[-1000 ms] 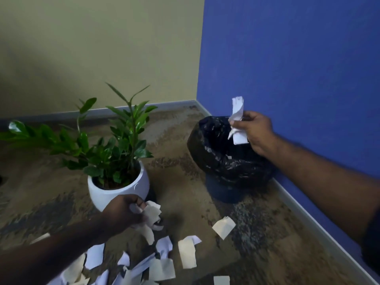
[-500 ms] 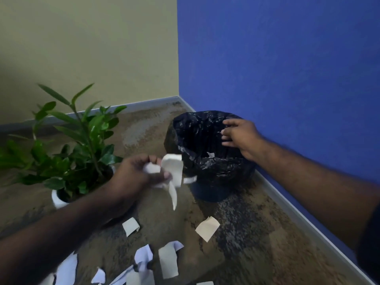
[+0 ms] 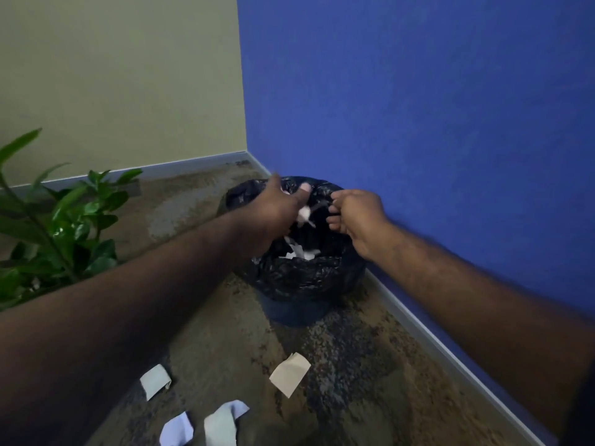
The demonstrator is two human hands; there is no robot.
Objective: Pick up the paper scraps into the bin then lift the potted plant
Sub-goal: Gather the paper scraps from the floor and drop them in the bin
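Observation:
A bin lined with a black bag [image 3: 306, 278] stands on the floor in the corner by the blue wall. My left hand [image 3: 280, 207] hovers over its mouth with thumb and fingers spread, and blurred white paper scraps [image 3: 304, 214] drop from under the palm. More scraps [image 3: 299, 251] lie inside the bag. My right hand [image 3: 357, 217] is at the bin's right rim, its fingers curled on the bag's edge. Loose scraps remain on the carpet: a cream one [image 3: 289, 373] and others [image 3: 154, 379] nearer me. The potted plant's green leaves [image 3: 64, 220] show at the left; my left forearm hides its pot.
The blue wall [image 3: 418, 107] and its skirting [image 3: 450, 355] run close along the right of the bin. A beige wall [image 3: 112, 75] closes the back. Patterned carpet [image 3: 354, 397] lies between the bin and me, with two more scraps [image 3: 222, 420] at the bottom edge.
My left hand carried a bunch of scraps from the floor by the pot up over the bin and spread its fingers. My right hand dropped its paper in and curled onto the rim.

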